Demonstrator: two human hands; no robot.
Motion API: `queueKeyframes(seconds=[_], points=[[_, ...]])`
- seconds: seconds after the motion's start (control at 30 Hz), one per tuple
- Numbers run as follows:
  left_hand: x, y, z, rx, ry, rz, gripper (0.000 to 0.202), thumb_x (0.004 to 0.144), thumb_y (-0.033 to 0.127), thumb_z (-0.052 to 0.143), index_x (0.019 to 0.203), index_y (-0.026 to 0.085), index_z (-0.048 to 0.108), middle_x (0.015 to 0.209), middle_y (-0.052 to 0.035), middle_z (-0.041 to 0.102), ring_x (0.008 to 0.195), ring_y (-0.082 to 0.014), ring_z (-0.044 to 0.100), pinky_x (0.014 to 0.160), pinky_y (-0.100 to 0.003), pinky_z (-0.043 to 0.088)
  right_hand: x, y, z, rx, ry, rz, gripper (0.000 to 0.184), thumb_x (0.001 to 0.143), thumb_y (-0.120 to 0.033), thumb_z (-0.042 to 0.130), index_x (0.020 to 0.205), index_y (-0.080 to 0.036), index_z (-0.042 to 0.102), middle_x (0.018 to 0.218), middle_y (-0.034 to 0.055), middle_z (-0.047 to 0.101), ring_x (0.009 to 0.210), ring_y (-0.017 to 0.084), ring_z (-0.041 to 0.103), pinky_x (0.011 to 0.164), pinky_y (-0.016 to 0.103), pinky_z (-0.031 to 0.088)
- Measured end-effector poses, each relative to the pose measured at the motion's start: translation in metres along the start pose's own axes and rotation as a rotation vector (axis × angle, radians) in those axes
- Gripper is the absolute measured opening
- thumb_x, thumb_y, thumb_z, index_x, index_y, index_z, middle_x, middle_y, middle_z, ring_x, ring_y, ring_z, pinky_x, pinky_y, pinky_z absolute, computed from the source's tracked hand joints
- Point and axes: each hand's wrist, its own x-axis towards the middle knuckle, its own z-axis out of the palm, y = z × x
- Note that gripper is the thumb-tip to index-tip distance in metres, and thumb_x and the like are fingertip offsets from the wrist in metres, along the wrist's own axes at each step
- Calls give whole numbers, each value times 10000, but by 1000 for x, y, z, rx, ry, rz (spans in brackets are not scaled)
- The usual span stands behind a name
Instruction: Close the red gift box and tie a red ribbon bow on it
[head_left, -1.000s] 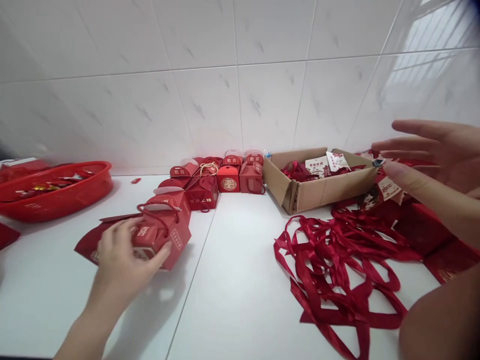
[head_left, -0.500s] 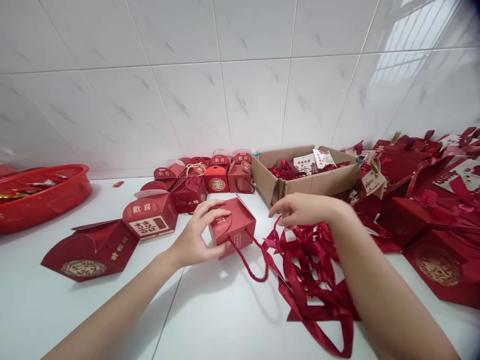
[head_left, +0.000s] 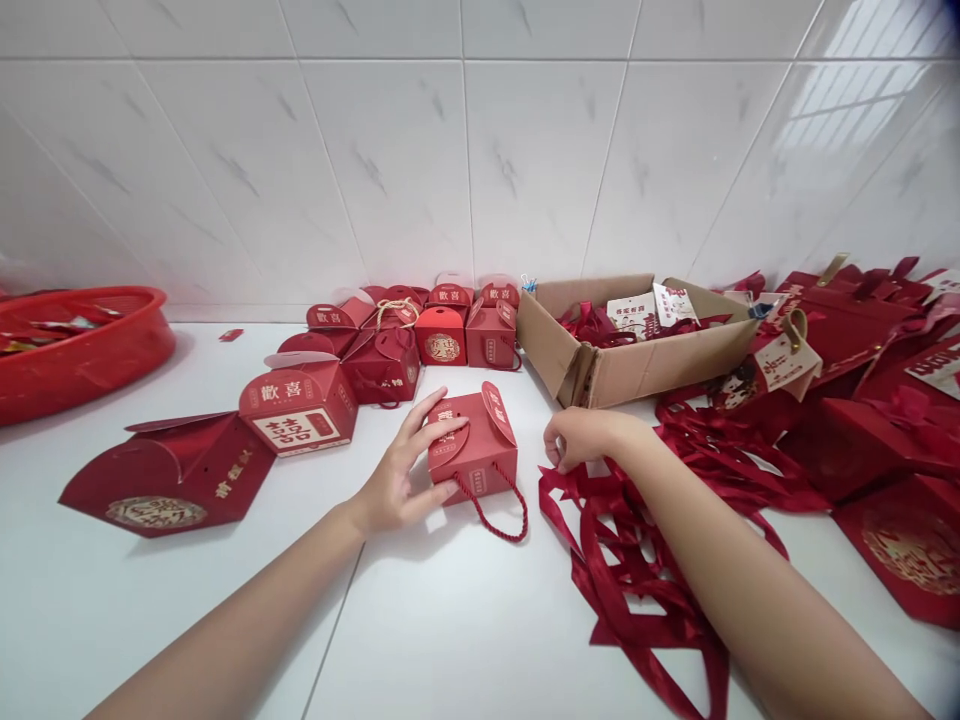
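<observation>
My left hand [head_left: 401, 470] grips a small red gift box [head_left: 480, 455] with a red cord handle, which stands on the white counter with its top flaps partly up. My right hand [head_left: 581, 437] is curled closed at the edge of a heap of dark red ribbons [head_left: 660, 540], its fingers pinching a ribbon just right of the box. A closed red box with white characters [head_left: 298, 408] sits to the left, beside a flat unfolded red box [head_left: 169, 480].
Several finished red boxes [head_left: 427, 335] line the tiled wall. A cardboard box [head_left: 637, 355] holds ribbons and tags. A red plastic basket [head_left: 75, 345] sits far left. Flat red boxes and tagged ribbons [head_left: 862, 380] pile up on the right.
My left hand carried the small red box from the left to the middle and set it down. My right hand came down from the right onto the ribbon heap and closed.
</observation>
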Motion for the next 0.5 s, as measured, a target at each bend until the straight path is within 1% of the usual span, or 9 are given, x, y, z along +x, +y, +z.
queueKeyframes(seconds=[0.07,0.17,0.2,0.23,0.3,0.37,0.43,0.5], points=[[-1,2,-1,6,-18,15,588,786,299,605,1335,237,405,1525,-150,155,1403,-326,219,1123,-523,273,-2,-1,0,1,23,-10,216,674,-283,697,881,-229,668,900,24,662,756,177,620,571,227,409],[-1,4,0,22,-39,19,604,779,296,611,1343,244,402,1518,-149,176,1394,-332,242,1120,-520,288,-4,-6,2,12,8,-51,399,594,-365,767,957,-255,644,926,9,647,729,172,604,534,222,395],[-2,4,0,24,-41,24,609,775,297,614,1345,246,404,1515,-148,186,1391,-336,248,1118,-520,292,-4,-7,3,16,-4,-68,412,576,-365,780,950,-256,645,905,2,648,702,168,598,518,222,386],[-2,5,1,29,-44,28,616,770,297,617,1347,249,405,1512,-145,195,1389,-338,252,1117,-520,295,-3,-9,4,20,-13,-83,380,575,-347,780,920,-251,652,873,-4,652,679,162,592,509,220,378],[-2,5,2,37,-45,36,628,759,301,625,1347,254,410,1506,-141,209,1386,-340,257,1115,-519,300,0,-11,7,25,-11,-103,244,606,-278,753,831,-233,669,804,-10,660,659,155,589,517,219,375],[-3,5,3,36,-40,38,633,753,310,631,1346,255,414,1505,-141,211,1381,-341,268,1113,-519,303,1,-13,8,24,32,-94,143,634,-216,719,770,-210,676,774,5,671,671,163,599,543,225,386],[-2,5,3,24,-37,34,632,758,315,627,1348,257,409,1507,-141,204,1381,-343,265,1113,-523,300,0,-13,5,25,125,-65,110,672,-179,676,782,-182,677,814,46,682,702,185,610,573,242,401],[-2,5,4,17,-42,30,632,766,314,623,1354,258,398,1508,-141,197,1387,-345,250,1116,-526,293,-6,-14,0,33,254,-36,106,729,-166,611,818,-154,668,877,90,684,745,205,616,616,262,417]])
